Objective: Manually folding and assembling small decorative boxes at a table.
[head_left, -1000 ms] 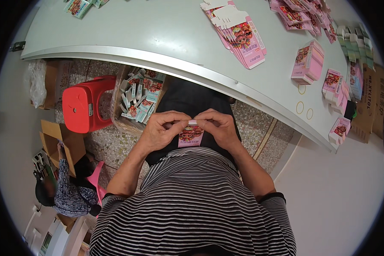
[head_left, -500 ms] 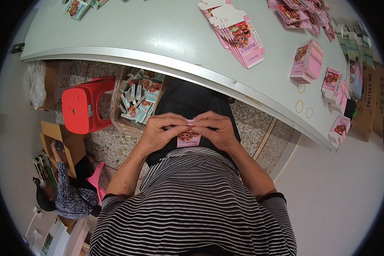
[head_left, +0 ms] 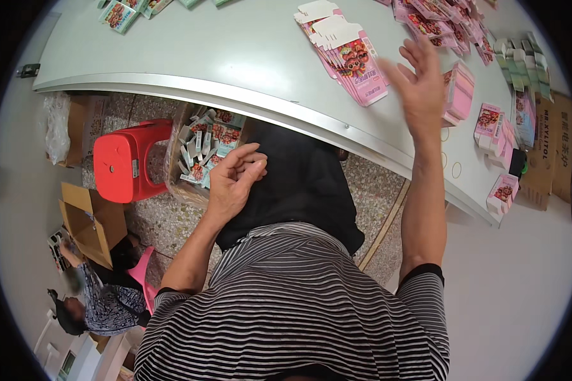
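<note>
My right hand (head_left: 419,82) is raised over the table with its fingers spread and nothing in them. Just left of it lies a fanned stack of flat pink cartons (head_left: 356,63) with white flaps. Beyond it is a heap of pink boxes (head_left: 432,25), and a banded bundle of pink cartons (head_left: 459,95) is partly hidden behind the hand. Over my lap, my left hand (head_left: 234,178) is loosely curled, fingers a little apart, with nothing visible in it. Closest to it is a lined carton of small green-and-white boxes (head_left: 225,136).
The white table (head_left: 235,57) has a metal front edge. Smaller pink bundles (head_left: 496,127) and rubber bands (head_left: 456,169) lie at its right end, green cartons (head_left: 117,16) far left. A red stool (head_left: 117,162) stands on the floor. At lower left a person (head_left: 111,301) reaches past an open cardboard box (head_left: 95,222).
The small pink box that both hands held over my lap is no longer in them. My right hand has swung up and right over the table; my left hand has shifted slightly left.
</note>
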Available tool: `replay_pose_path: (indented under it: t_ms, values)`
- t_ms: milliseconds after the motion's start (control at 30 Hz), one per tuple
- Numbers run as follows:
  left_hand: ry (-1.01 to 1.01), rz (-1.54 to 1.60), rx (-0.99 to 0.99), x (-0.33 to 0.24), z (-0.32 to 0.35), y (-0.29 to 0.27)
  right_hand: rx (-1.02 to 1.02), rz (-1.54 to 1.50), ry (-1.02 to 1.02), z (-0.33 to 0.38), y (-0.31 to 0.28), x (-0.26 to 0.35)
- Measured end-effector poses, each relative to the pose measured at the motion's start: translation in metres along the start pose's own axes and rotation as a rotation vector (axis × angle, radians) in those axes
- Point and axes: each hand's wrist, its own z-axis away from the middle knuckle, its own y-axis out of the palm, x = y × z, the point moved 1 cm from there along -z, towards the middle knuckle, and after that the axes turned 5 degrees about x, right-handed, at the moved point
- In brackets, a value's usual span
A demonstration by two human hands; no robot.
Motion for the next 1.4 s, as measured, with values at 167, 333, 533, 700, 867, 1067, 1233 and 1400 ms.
replay_pose_path:
  t_ms: [167,333,533,700,867,1067,1233,1400]
  values:
    - [-0.044,-0.020,-0.004,0.004,0.005,0.009,0.137,0.755,0.126,-0.003,0.020,-0.031]
    - [-0.053,-0.009,-0.009,0.006,0.004,0.008,0.130,0.734,0.060,0.001,0.027,-0.035]
    - [0.024,0.041,-0.001,-0.008,-0.013,0.008,0.037,0.547,-0.047,0.029,0.033,-0.007]
    - [0.252,0.248,0.269,-0.048,-0.049,0.028,0.343,-0.203,0.170,0.089,0.071,0.009]
    - [0.094,0.159,0.315,-0.063,-0.054,0.037,0.389,-0.419,0.230,0.123,0.094,0.008]
    - [0.056,0.105,-0.006,-0.028,-0.045,0.048,0.319,-0.439,0.395,0.138,0.105,-0.014]
    - [0.185,0.130,-0.145,-0.015,-0.029,0.049,0.214,-0.488,0.431,0.143,0.111,-0.025]
    - [0.128,0.145,-0.042,-0.008,-0.020,0.030,0.154,-0.473,0.314,0.157,0.117,-0.026]
